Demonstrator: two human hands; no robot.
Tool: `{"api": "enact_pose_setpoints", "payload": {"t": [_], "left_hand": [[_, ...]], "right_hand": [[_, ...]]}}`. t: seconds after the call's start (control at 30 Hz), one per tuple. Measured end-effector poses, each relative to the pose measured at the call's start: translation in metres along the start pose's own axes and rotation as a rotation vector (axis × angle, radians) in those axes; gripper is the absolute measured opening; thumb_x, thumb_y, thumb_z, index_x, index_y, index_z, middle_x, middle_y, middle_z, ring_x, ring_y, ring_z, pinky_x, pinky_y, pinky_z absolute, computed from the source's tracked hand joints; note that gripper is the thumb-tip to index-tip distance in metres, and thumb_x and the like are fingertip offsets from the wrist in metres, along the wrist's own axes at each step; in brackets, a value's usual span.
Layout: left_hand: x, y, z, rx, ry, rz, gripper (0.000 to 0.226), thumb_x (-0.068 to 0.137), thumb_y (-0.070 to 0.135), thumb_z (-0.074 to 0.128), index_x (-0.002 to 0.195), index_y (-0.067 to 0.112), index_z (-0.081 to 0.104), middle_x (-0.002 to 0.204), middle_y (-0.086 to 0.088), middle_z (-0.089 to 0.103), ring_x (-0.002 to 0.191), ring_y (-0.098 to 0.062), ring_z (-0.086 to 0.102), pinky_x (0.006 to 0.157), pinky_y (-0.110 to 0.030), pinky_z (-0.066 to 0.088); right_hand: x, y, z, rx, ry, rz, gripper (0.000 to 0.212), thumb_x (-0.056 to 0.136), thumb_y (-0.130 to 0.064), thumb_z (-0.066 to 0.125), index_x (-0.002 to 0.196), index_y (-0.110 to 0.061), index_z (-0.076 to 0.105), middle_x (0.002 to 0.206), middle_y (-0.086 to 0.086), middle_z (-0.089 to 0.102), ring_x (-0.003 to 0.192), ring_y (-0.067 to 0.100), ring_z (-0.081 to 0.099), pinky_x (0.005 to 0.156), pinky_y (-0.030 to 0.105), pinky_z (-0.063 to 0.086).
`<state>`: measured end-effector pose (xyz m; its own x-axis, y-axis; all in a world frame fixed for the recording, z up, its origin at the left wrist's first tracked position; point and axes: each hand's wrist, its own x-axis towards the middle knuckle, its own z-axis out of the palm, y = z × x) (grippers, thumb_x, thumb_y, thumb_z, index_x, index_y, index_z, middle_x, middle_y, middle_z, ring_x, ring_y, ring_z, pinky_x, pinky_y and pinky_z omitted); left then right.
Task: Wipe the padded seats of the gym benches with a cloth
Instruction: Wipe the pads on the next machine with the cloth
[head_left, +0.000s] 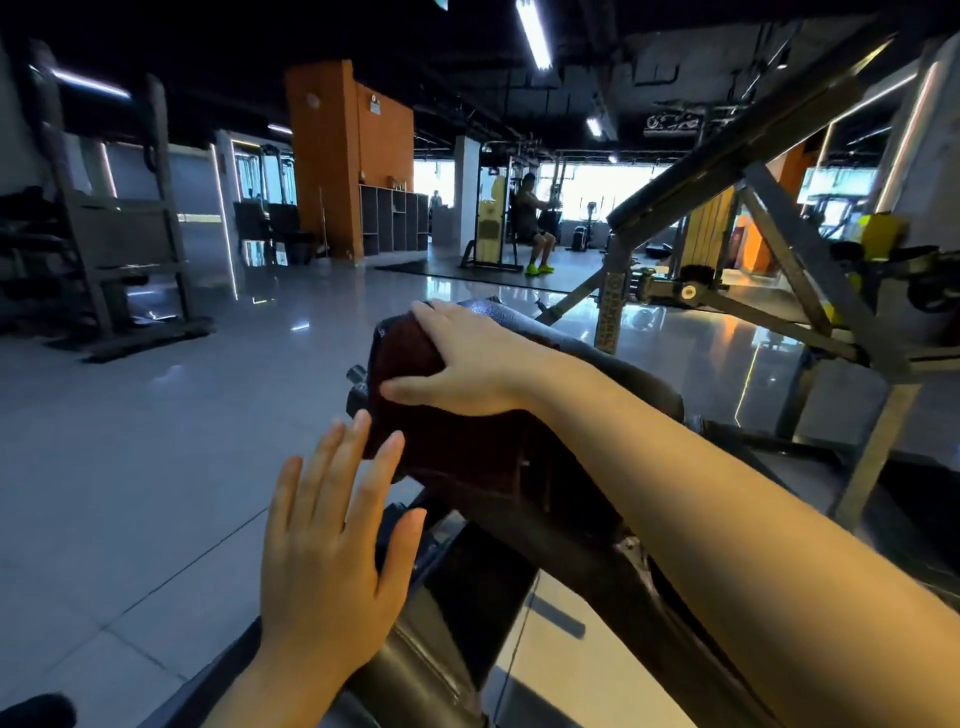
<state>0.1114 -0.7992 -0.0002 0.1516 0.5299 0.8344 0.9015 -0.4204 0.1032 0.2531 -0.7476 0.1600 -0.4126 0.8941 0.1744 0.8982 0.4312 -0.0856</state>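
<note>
One dark red cloth (415, 364) lies under the right hand (467, 358).

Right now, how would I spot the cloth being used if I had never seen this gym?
Find the black padded bench running up the lower middle of the view, over the shiny grey floor. At its far end, the right hand presses flat on the cloth. It is the only dark red, towel-like thing there, draped over the black pad's edge, with the left hand open beside it.
</note>
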Motion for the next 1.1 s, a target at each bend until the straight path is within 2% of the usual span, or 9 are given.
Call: {"api": "enact_pose_setpoints", "payload": {"t": [0.13,0.2,0.37,0.47,0.53,0.67,0.83,1.0,1.1], "left_hand": [[0.0,-0.002,-0.001,0.013,-0.019,-0.025,0.057,0.1,0.051,0.024,0.147,0.019,0.033,0.156,-0.009,0.029,0.145,-0.025,0.022,0.119,-0.04,0.009],[-0.001,-0.002,-0.002,0.011,-0.028,-0.03,0.057,0.1,0.052,0.023,0.148,0.021,0.029,0.156,-0.008,0.027,0.146,-0.023,0.02,0.12,-0.038,0.005],[-0.005,-0.004,0.0,-0.017,-0.026,-0.012,0.058,0.1,0.053,0.023,0.148,0.021,0.029,0.156,-0.01,0.029,0.144,-0.029,0.025,0.121,-0.038,0.006],[-0.002,-0.001,0.0,-0.022,-0.048,-0.006,0.061,0.099,0.056,0.022,0.149,0.021,0.027,0.156,-0.009,0.028,0.144,-0.028,0.025,0.117,-0.045,0.014],[-0.001,-0.001,0.004,-0.002,-0.068,0.018,0.062,0.099,0.057,0.022,0.15,0.021,0.025,0.157,-0.009,0.026,0.144,-0.028,0.025,0.116,-0.047,0.018],[-0.002,0.0,0.005,-0.052,-0.033,0.005,0.061,0.099,0.055,0.024,0.15,0.021,0.026,0.156,-0.008,0.028,0.143,-0.026,0.027,0.106,-0.046,0.031],[-0.002,0.0,0.005,-0.134,0.033,-0.055,0.058,0.1,0.052,0.026,0.146,0.018,0.033,0.153,-0.007,0.033,0.139,-0.024,0.032,0.1,-0.044,0.036],[-0.002,-0.003,0.001,-0.176,-0.005,-0.006,0.057,0.099,0.052,0.031,0.146,0.02,0.033,0.154,-0.004,0.03,0.141,-0.021,0.028,0.101,-0.043,0.037],[0.001,-0.01,-0.007,-0.376,-0.063,-0.018,0.06,0.09,0.054,0.046,0.145,0.032,0.033,0.155,0.006,0.029,0.14,-0.008,0.029,0.103,-0.024,0.034]], "right_hand": [[0.017,0.009,-0.001,0.147,0.027,-0.044,0.089,0.09,-0.07,0.041,0.157,-0.018,0.013,0.164,-0.001,0.01,0.15,0.015,0.01,0.122,0.04,0.009],[0.011,0.023,0.004,0.174,0.044,-0.036,0.089,0.087,-0.077,0.032,0.154,-0.02,0.022,0.161,0.001,0.02,0.147,0.018,0.019,0.12,0.044,0.017],[-0.045,0.103,0.01,0.258,0.096,0.142,0.105,0.066,-0.097,0.019,0.136,-0.022,0.044,0.15,0.004,0.041,0.136,0.013,0.036,0.116,0.044,0.026],[-0.08,0.127,0.011,0.27,0.108,0.235,0.096,0.08,-0.083,0.024,0.137,-0.008,0.044,0.145,0.012,0.044,0.136,0.021,0.038,0.114,0.041,0.026],[-0.078,0.124,0.011,0.259,0.108,0.25,0.095,0.076,-0.078,0.024,0.134,-0.006,0.046,0.139,0.01,0.049,0.13,0.024,0.043,0.111,0.044,0.03],[-0.042,0.092,0.005,0.22,0.073,0.187,0.109,0.061,-0.1,0.019,0.132,-0.022,0.048,0.139,0.0,0.05,0.127,0.02,0.046,0.109,0.046,0.034],[0.019,0.037,0.001,0.161,0.037,0.04,0.089,0.085,-0.081,0.029,0.15,-0.019,0.032,0.156,0.003,0.031,0.141,0.022,0.031,0.116,0.045,0.024],[0.024,0.033,0.001,0.134,0.025,0.023,0.086,0.089,-0.077,0.025,0.155,-0.021,0.022,0.162,0.003,0.02,0.147,0.02,0.022,0.119,0.047,0.017],[0.0,0.049,0.004,0.123,0.045,0.021,0.092,0.085,-0.08,0.023,0.155,-0.02,0.021,0.163,0.003,0.017,0.148,0.019,0.017,0.121,0.044,0.015]]}}
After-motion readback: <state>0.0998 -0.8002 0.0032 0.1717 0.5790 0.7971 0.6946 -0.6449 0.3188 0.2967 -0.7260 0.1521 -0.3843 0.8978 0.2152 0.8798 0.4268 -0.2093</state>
